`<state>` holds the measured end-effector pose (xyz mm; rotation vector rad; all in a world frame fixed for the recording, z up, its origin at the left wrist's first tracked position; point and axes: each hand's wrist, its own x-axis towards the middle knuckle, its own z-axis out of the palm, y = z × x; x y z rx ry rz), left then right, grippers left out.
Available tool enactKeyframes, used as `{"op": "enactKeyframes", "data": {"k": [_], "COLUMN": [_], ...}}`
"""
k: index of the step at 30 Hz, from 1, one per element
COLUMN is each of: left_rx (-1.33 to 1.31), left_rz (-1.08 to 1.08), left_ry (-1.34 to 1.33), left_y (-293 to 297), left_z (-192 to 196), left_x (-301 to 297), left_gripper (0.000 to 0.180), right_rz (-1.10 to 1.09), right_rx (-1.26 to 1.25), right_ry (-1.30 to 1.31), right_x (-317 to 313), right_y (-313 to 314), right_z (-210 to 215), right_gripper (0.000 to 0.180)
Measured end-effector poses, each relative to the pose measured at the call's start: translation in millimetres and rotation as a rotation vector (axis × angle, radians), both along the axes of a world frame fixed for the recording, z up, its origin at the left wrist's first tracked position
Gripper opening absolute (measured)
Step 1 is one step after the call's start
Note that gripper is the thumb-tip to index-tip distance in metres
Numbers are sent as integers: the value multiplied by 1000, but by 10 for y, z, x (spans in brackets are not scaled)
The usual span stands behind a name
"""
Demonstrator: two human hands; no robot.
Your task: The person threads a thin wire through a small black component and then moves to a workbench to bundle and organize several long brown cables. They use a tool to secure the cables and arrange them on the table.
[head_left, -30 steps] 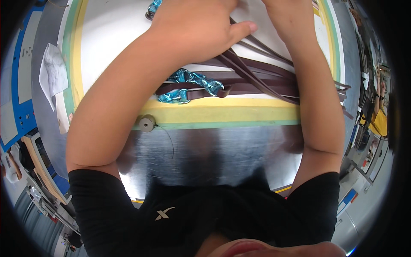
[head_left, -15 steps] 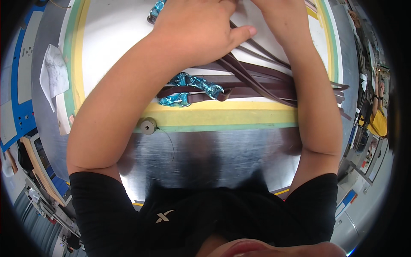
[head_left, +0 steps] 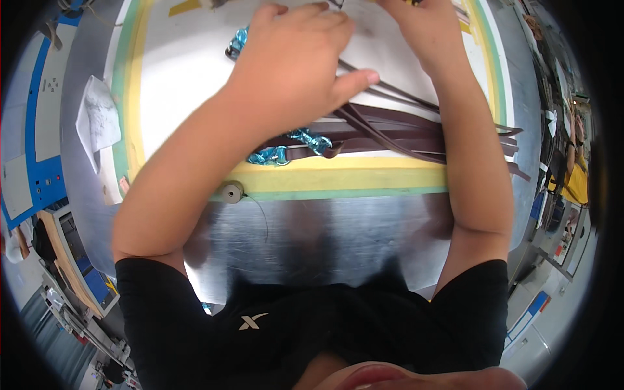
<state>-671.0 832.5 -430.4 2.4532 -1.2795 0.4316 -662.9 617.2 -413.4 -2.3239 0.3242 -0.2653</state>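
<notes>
My left hand (head_left: 296,62) lies over the white board (head_left: 175,84), thumb spread to the right, other fingers angled down at the far side. Under and beside it run several dark brown straps (head_left: 390,140). Their end fittings are wrapped in shiny blue film (head_left: 311,140); another blue-wrapped end (head_left: 238,44) shows left of the hand. My right hand (head_left: 426,29) is at the top edge, its fingertips cut off. A small dark and yellow thing shows between its fingers, too little of it to name. My right forearm crosses over the straps.
A small spool (head_left: 232,192) with a loose dark thread sits at the board's front edge. Yellow and green tape (head_left: 351,179) borders the board. A crumpled white sheet (head_left: 101,120) lies to the left. The metal table (head_left: 292,227) is nearest my body.
My left hand has shifted slightly toward the left and nearer, covering more of the blue-wrapped fittings. The right hand has moved slightly, and the dark and yellow thing now shows in it.
</notes>
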Motion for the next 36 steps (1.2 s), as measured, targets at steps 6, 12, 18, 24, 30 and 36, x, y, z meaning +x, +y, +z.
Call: {"op": "enactKeyframes", "data": {"k": [6, 12, 18, 24, 30, 36], "left_rx": [-215, -273, -425, -597, -315, -305], "left_rz": [-391, -349, 51, 452, 590, 672], "left_ry": [266, 193, -300, -557, -633, -558], "left_y": [4, 238, 1163, 2127, 2069, 1728], "left_z": [396, 596, 907, 1459, 1791, 1940], "left_x": [-198, -296, 69, 355, 489, 527], "left_gripper": [45, 30, 16, 25, 50, 60], "right_rz": [651, 524, 520, 584, 572, 578], "right_rx": [277, 160, 0, -170, -207, -194], "right_ry": [249, 222, -414, -634, -607, -641], "right_x": [-383, -775, -1064, -1084, -1096, -1109], "right_y": [-210, -24, 49, 204, 168, 125], "right_z": [315, 518, -20, 27, 32, -4], "right_gripper": [28, 24, 13, 13, 14, 15]}}
